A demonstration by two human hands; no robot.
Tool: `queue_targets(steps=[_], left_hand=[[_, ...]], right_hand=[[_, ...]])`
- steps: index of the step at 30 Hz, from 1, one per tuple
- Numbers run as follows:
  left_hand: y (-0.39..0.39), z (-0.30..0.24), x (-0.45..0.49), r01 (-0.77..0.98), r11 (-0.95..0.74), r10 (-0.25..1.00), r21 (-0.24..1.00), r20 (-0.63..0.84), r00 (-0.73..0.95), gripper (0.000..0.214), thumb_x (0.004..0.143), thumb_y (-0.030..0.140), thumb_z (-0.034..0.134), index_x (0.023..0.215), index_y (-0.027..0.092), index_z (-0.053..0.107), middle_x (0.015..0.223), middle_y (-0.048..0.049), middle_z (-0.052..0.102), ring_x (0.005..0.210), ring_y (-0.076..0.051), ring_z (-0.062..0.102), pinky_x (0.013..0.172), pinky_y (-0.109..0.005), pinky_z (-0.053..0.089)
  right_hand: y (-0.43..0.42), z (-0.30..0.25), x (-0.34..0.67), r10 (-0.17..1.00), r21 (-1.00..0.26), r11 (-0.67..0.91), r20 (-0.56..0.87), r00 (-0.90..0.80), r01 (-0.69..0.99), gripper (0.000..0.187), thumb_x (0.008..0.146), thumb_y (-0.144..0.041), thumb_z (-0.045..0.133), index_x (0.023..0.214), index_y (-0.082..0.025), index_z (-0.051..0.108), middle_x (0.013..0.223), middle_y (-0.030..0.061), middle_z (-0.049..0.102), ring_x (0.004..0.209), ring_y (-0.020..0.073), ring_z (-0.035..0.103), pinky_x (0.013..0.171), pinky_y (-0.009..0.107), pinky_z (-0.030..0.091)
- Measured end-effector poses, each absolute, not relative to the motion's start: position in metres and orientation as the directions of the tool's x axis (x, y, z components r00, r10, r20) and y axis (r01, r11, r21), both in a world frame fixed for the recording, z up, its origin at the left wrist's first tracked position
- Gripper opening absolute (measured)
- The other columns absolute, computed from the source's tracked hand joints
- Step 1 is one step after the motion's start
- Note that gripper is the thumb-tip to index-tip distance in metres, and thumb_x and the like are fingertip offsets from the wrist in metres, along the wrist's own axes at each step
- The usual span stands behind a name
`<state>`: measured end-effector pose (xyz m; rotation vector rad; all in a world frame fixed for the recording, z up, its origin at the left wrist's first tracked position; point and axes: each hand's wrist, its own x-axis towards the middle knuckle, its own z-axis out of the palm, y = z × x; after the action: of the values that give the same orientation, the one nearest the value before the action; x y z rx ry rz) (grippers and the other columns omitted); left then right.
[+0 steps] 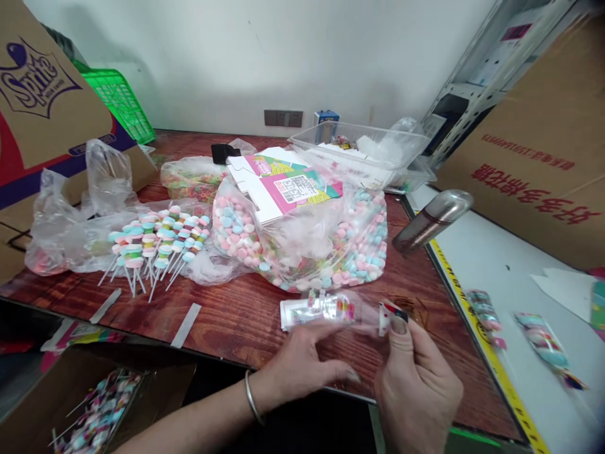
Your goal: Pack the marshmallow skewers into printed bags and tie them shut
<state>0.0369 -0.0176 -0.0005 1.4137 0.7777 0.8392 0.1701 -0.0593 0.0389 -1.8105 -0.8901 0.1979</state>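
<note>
My right hand [418,378] pinches a small clear plastic wrapper [384,318] with a red and dark printed end between thumb and fingers. My left hand [307,356], with a bangle at the wrist, reaches toward the wrapper's other end. Its thumb stands apart from its fingers, which are smeared by motion. Behind it lies a stack of flat printed clear wrappers [295,313] on the wooden table. To the left, a pile of marshmallow lollipops [158,236] on white sticks rests on plastic bags.
A big bag of pastel candies [363,246] sits mid-table under printed card sheets [293,189]. A steel flask [432,221] stands right, near wrapped lollipops [541,340]. A carton of lollipops [161,384] is below left. Twist ties [416,309] lie beyond my right hand.
</note>
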Motion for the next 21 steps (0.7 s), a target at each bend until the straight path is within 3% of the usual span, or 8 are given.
queue_targets(steps=[2,4,6,9,12,15,18,21], left_hand=[[-0.026,0.013,0.045,-0.334,0.267,0.864,0.904,-0.071,0.499,0.039,0.075,0.041,0.073,0.107,0.019,0.072,0.109,-0.0118,0.070,0.110,-0.029,0.061,0.103,-0.045,0.039],[-0.031,0.023,0.050,-0.537,0.364,0.896,0.761,-0.130,0.425,0.040,0.075,0.041,0.074,0.108,0.018,0.070,0.109,-0.0116,0.070,0.110,-0.027,0.061,0.103,-0.043,0.039],[-0.034,0.030,0.052,-0.586,0.381,0.905,0.716,-0.158,0.395,0.045,0.071,0.033,0.079,0.111,0.018,0.067,0.114,-0.0117,0.069,0.111,-0.027,0.061,0.103,-0.042,0.040],[-0.039,0.035,0.052,-0.511,0.483,0.853,0.711,-0.249,0.459,0.055,0.062,0.023,0.086,0.113,0.019,0.065,0.116,-0.0121,0.068,0.109,-0.026,0.062,0.098,-0.040,0.044],[-0.039,0.036,0.057,-0.566,0.484,0.872,0.668,-0.310,0.379,0.041,0.071,0.028,0.080,0.109,0.018,0.066,0.113,-0.0111,0.069,0.109,-0.023,0.062,0.099,-0.036,0.043],[-0.031,0.032,0.058,-0.690,0.375,0.923,0.619,-0.318,0.217,0.027,0.076,0.033,0.075,0.097,0.017,0.070,0.101,-0.0080,0.071,0.099,-0.020,0.064,0.096,-0.036,0.045],[-0.021,0.024,0.054,-0.692,0.361,0.919,0.625,-0.365,0.150,0.028,0.064,0.029,0.084,0.085,0.015,0.071,0.087,-0.0047,0.071,0.083,-0.017,0.064,0.086,-0.032,0.048],[-0.014,0.017,0.048,-0.656,0.366,0.915,0.660,-0.384,0.124,0.028,0.059,0.029,0.087,0.072,0.013,0.069,0.071,-0.0019,0.067,0.069,-0.012,0.060,0.074,-0.027,0.047]], right_hand=[[-0.061,0.036,0.166,0.707,-0.912,-0.143,0.177,0.684,0.384,0.041,0.089,-0.050,0.057,0.104,-0.015,0.074,0.097,0.0075,0.077,0.087,0.0257,0.072,0.076,0.033,0.055],[-0.064,0.032,0.162,0.734,-0.904,-0.120,0.198,0.650,0.411,0.038,0.089,-0.047,0.057,0.105,-0.017,0.074,0.098,0.0064,0.077,0.089,0.0251,0.072,0.077,0.032,0.056],[-0.068,0.027,0.160,0.729,-0.851,-0.096,0.294,0.619,0.517,0.035,0.091,-0.043,0.055,0.108,-0.017,0.073,0.099,0.0068,0.077,0.089,0.0244,0.073,0.077,0.031,0.056],[-0.073,0.018,0.159,0.700,-0.705,-0.053,0.479,0.530,0.707,0.033,0.094,-0.035,0.053,0.115,-0.016,0.070,0.104,0.0089,0.075,0.086,0.0233,0.074,0.073,0.029,0.055],[-0.075,0.011,0.159,0.710,-0.631,0.030,0.560,0.427,0.775,0.029,0.093,-0.028,0.055,0.117,-0.018,0.069,0.108,0.0090,0.074,0.087,0.0226,0.074,0.073,0.028,0.055],[-0.075,0.012,0.158,0.759,-0.763,0.033,0.440,0.481,0.646,0.028,0.091,-0.030,0.057,0.115,-0.021,0.069,0.107,0.0070,0.075,0.092,0.0220,0.073,0.080,0.030,0.056],[-0.072,0.017,0.158,0.846,-0.941,-0.060,0.128,0.517,0.332,0.039,0.087,-0.040,0.061,0.121,-0.021,0.064,0.103,0.0063,0.076,0.088,0.0217,0.073,0.078,0.032,0.058],[-0.070,0.019,0.157,0.897,-0.984,-0.117,-0.047,0.441,0.133,0.041,0.082,-0.044,0.067,0.114,-0.019,0.065,0.090,0.0062,0.076,0.077,0.0209,0.073,0.073,0.032,0.058]])
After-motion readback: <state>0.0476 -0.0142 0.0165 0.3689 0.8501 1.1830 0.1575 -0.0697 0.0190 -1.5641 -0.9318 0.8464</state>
